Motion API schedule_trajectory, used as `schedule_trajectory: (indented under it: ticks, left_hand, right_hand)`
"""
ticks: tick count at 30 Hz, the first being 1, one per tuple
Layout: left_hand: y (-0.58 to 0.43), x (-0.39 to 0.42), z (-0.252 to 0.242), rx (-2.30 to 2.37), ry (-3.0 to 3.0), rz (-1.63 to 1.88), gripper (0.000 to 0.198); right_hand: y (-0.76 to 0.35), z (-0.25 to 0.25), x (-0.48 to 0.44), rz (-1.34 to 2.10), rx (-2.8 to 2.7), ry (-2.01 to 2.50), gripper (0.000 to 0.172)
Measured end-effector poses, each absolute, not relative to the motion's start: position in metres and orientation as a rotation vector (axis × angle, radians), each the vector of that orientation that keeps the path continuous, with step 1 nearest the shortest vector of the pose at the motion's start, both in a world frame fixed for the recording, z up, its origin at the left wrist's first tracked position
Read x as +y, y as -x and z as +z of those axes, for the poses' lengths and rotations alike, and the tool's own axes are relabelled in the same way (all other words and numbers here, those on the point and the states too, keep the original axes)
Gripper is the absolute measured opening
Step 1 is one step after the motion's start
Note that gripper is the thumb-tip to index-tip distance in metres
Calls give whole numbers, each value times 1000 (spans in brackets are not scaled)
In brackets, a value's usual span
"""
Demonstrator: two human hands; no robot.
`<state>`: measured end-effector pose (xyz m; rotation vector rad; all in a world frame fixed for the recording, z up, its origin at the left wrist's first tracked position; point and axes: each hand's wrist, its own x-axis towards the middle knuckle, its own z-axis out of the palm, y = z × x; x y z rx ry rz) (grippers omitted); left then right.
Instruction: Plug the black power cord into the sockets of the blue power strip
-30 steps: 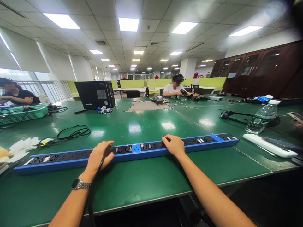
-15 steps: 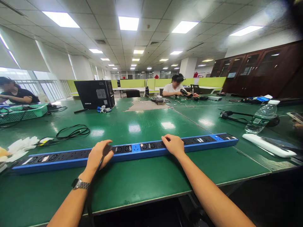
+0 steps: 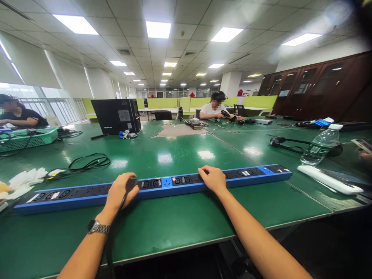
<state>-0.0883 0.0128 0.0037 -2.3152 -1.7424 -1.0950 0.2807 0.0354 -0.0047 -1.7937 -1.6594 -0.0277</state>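
A long blue power strip [image 3: 167, 190] with black and blue sockets lies across the green table [image 3: 174, 224]. My left hand [image 3: 120, 192], with a watch on the wrist, is closed round a black plug [image 3: 131, 183] at the strip, left of its middle. From that plug a black cable [image 3: 118, 213] runs down past my forearm and over the table's front edge. My right hand [image 3: 213, 178] grips the strip right of its middle, fingers curled over the far side.
A coiled black cable [image 3: 87, 162], white gloves [image 3: 27, 182] and a green basket [image 3: 43, 137] are at left. A black computer case [image 3: 116, 116] stands behind. A bottle [image 3: 321, 145], white device [image 3: 328, 179] and headset [image 3: 290, 143] lie right. People [image 3: 213, 110] sit across.
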Motion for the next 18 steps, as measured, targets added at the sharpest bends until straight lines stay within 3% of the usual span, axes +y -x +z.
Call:
schedule_trajectory:
  ticks: [18]
  left_hand:
    - [95, 12, 5, -1784, 2321, -1153, 34]
  right_hand:
    - [-281, -7, 37, -27, -1654, 1775, 32]
